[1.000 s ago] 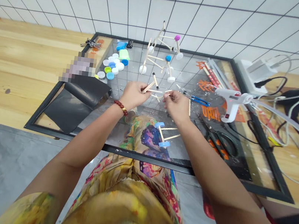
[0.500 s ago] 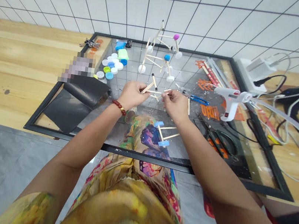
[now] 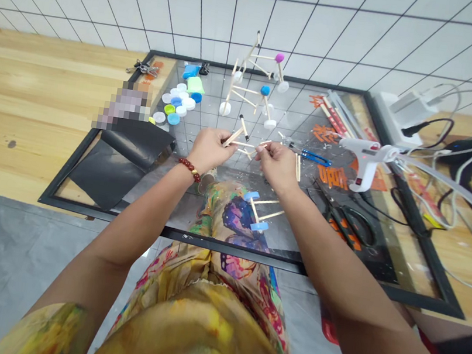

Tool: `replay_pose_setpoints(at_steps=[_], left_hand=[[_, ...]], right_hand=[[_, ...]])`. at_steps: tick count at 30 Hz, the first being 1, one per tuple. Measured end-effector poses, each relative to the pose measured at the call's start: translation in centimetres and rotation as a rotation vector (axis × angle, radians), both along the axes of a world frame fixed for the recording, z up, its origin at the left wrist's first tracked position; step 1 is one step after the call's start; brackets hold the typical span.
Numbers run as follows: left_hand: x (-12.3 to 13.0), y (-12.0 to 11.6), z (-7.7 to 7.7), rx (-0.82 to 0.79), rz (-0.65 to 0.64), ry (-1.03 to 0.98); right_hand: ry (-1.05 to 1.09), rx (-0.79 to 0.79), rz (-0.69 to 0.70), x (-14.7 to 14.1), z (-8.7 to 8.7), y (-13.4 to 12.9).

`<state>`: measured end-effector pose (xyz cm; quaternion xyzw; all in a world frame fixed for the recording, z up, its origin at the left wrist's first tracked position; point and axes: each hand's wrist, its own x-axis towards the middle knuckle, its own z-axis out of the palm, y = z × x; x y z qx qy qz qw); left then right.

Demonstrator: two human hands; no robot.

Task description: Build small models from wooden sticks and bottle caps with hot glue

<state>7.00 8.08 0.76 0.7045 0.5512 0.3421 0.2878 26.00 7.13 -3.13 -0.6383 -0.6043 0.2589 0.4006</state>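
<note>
stick frame (image 3: 233,137) sits above the glass panel (image 3: 299,109), pinched in the left hand (image 3: 211,149); the right hand (image 3: 277,162), thumb to finger, pinches a short stick (image 3: 264,143); bumping the two could loosen the frame.

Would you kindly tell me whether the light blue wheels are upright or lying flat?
Upright: from above, both blue wheels show as narrow strips at either end of a stick.

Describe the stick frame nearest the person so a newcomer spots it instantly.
Find the black-bordered panel. Near its front edge, beside the right forearm, lies the stick frame. Its wheels are light blue; the frames behind have white wheels.
</note>
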Motion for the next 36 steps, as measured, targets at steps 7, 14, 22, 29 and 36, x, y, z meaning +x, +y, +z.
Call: replay_pose_setpoints(at_steps=[7,14,22,29,36], left_hand=[[0.0,-0.2,0.1,0.020,-0.016,0.029],[-0.1,-0.5,0.0,0.051,-0.053,-0.005],[-0.1,-0.7,0.1,0.053,-0.047,0.004],[-0.4,0.0,-0.1,0.076,-0.050,0.118],[-0.7,0.9,0.9,0.073,-0.133,0.167]], right_hand=[[0.025,0.017,-0.002,-0.1,0.1,-0.1],[0.051,0.056,0.017,0.0,-0.2,-0.2],[0.109,0.077,0.072,0.3,-0.5,-0.1],[0.102,0.076,0.055,0.0,-0.3,-0.3],[0.125,0.092,0.046,0.0,-0.1,-0.6]])
